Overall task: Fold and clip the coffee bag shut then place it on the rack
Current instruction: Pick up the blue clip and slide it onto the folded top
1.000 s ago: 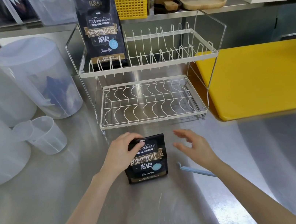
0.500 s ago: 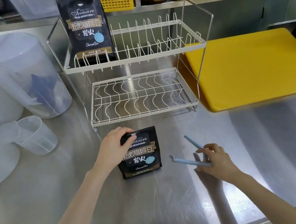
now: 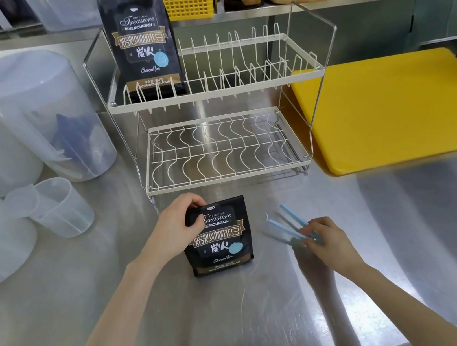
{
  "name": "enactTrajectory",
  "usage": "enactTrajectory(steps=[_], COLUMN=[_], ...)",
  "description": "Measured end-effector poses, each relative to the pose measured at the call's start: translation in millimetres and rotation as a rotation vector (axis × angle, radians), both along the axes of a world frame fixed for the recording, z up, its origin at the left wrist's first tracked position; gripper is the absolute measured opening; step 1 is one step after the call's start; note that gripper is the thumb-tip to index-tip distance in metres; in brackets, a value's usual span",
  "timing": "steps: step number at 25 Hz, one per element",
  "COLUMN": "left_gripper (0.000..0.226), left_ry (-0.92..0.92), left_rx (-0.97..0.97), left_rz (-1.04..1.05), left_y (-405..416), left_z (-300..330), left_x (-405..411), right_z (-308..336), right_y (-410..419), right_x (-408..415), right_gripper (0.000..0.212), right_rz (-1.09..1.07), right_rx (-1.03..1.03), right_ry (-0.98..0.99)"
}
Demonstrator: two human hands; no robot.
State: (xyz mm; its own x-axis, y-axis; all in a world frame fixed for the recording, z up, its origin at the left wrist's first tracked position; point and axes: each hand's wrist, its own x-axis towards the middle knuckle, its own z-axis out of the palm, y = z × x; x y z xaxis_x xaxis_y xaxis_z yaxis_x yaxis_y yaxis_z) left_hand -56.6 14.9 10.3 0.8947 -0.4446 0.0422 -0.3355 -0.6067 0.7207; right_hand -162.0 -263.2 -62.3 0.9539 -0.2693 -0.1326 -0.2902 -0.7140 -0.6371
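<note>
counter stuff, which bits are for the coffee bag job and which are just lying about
For the job: coffee bag held by left hand; blue clip in right hand; wire rack.

Lying about: yellow board, measuring cup, lidded jug, second bag.

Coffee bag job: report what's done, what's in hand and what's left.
Done: the small coffee bag looks folded down, left hand pinning its top. In hand: right hand holds the open blue clip. Left: clip the fold, then set the bag on the rack.
</note>
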Motion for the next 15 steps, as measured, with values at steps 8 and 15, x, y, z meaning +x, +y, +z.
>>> enactTrajectory(steps=[8,15], left_gripper=[0.029,0.03], left_ry=[0.1,0.259], left_rx=[-0.124,-0.277], left_rz=[0.108,0.224], left_y=[17.4,21.7], left_z=[-17.0,-21.0], left_x=[-8.3,-13.1], right_z=[57.7,89.8], right_y=[22.4,47.1], right_x=[40.6,70.9], right_gripper=[0.008,0.014], right_rz=[0.045,0.426], right_rx=[0.178,0.069], right_ry=[-0.179,-0.164])
